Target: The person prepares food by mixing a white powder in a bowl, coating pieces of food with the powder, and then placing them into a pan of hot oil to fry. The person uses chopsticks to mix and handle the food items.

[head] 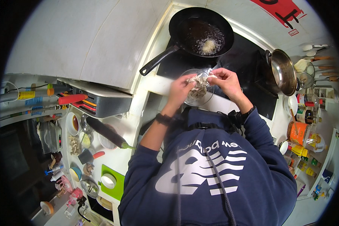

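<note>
Over a glass bowl [208, 99] at the edge of the cooktop, my left hand [182, 91] holds a clump of pale, shredded food [196, 82], perhaps mushroom. The fingers of my right hand [226, 82] pinch a whitish piece at the clump's right side. More of the same food lies in the bowl. Beyond the bowl stands a black frying pan [192, 31] on the cooktop, its handle towards the left. Oil in it bubbles around one pale, battered piece [209, 46].
A steel pot [284, 72] stands on the right, near sauce bottles [302, 113]. On the left are a grey knife block [110, 103], an eggplant [106, 131], a cleaver [86, 156], several bowls and a green cutting board [117, 189] with a white bowl [108, 180].
</note>
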A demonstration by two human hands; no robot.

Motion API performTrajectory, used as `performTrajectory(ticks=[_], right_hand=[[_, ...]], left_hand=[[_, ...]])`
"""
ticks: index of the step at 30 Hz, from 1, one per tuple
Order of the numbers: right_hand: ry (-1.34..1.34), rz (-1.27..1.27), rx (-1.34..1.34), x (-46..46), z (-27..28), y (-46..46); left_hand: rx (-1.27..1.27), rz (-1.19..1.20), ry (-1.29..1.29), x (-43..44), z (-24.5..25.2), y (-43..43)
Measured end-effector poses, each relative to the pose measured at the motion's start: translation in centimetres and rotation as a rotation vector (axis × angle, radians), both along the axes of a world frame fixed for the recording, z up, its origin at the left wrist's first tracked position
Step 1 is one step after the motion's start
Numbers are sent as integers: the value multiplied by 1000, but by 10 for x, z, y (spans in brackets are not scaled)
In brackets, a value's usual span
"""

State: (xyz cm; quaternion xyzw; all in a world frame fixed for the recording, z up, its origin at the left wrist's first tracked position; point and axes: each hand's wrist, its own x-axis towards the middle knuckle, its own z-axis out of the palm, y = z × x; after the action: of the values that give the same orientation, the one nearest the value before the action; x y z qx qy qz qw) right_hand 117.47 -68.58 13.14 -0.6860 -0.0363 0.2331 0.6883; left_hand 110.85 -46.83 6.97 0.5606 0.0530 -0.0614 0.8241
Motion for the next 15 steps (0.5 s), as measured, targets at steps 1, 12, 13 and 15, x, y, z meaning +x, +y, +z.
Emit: performTrajectory(ticks=[1,12,13,15], right_hand=[[1,-3,-9,0,1,0],[-14,-7,50,17,36,-9],[-39,7,54,25,40,-11],[-133,24,28,44,50,-15]], left_hand=[[22,5,-19,1,-2,-1],[-156,46,75,-3,-3,-1],[-146,50,88,-4,-2,-1],[-137,53,100,-6,-3,1]])
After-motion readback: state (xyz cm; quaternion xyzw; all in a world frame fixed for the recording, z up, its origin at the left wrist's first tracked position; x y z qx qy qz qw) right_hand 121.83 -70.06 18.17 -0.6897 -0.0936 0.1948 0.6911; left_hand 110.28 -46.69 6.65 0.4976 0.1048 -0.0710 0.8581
